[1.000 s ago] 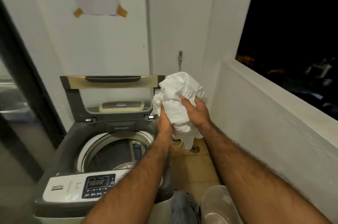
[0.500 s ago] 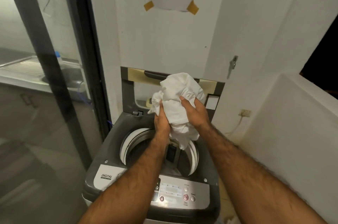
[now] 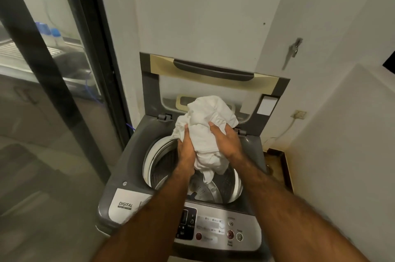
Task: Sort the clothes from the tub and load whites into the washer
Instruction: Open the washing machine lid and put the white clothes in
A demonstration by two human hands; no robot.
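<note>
A bunched white garment [image 3: 206, 131] hangs over the open drum [image 3: 226, 184] of a grey top-loading washer [image 3: 126, 159]. My left hand [image 3: 186, 150] grips its left side and my right hand [image 3: 225, 140] grips its right side. The cloth's lower tail dangles into the drum mouth. The washer lid [image 3: 213, 71] stands raised against the wall. The tub is out of view.
The washer's control panel [image 3: 215, 227] faces me at the near edge. A dark-framed glass door [image 3: 53, 82] stands to the left, with a sink and blue-capped bottles behind it. A white low wall [image 3: 342, 154] closes the right side. A wall socket [image 3: 300, 114] with a cord sits beside the lid.
My view has swung left and down, centring on the washer. Both hands have carried the white garment from right of the washer to above the drum and lowered it.
</note>
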